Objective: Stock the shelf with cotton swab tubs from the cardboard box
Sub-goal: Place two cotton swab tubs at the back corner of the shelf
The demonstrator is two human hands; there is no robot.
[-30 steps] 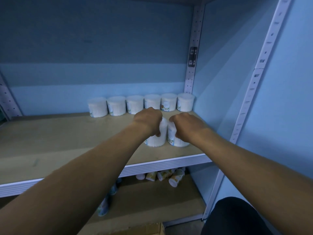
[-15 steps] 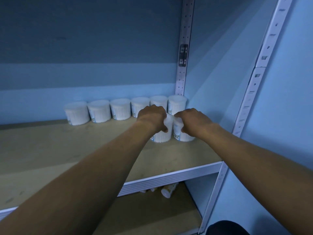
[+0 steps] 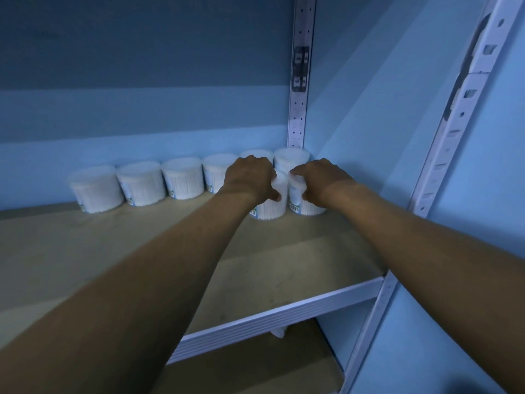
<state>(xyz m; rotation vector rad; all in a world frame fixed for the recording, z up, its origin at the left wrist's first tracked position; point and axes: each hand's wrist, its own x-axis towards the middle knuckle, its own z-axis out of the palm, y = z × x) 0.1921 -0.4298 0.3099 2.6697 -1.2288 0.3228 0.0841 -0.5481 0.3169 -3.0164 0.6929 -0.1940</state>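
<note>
Two white round plastic cotton swab tubs (left one (image 3: 271, 204), right one (image 3: 302, 201)) stand side by side on the tan wooden shelf (image 3: 255, 265), just before the back row (image 3: 181, 180), gripped by the left hand (image 3: 250, 179) and right hand (image 3: 321, 177).

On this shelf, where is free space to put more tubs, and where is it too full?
Free: the shelf board in front of the back row of tubs, left of the left hand, out to the front edge. Crowded: the right rear corner, where both hands, the right hand included, hold tubs.
</note>
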